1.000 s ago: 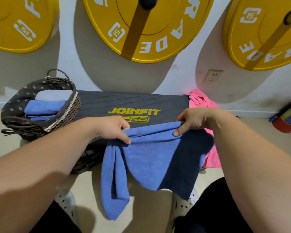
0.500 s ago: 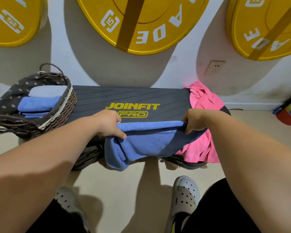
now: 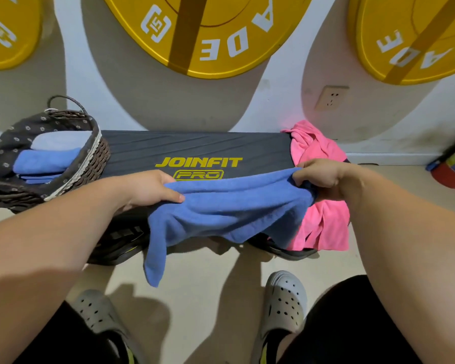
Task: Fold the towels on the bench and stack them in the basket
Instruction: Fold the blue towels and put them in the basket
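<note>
A blue towel (image 3: 229, 208) lies over the front edge of the dark bench (image 3: 195, 148), one corner hanging down at the left. My left hand (image 3: 153, 189) grips its upper left edge. My right hand (image 3: 318, 177) pinches its upper right corner. A crumpled pink towel (image 3: 323, 222) sits on the bench's right end, partly under my right hand. The wicker basket (image 3: 90, 164) with a dotted dark liner stands on the bench's left end and holds folded blue towels (image 3: 45, 161) with a pale one on top.
Yellow weight plates (image 3: 202, 35) hang on the wall behind the bench. A wall socket (image 3: 330, 97) is at the right. Red and blue gear (image 3: 452, 166) lies on the floor at the far right. My feet in grey clogs (image 3: 284, 300) stand on the floor before the bench.
Both hands have drawn the blue towel up onto the bench, so much less of it hangs over the front. My right hand has moved further right, stretching the top edge.
</note>
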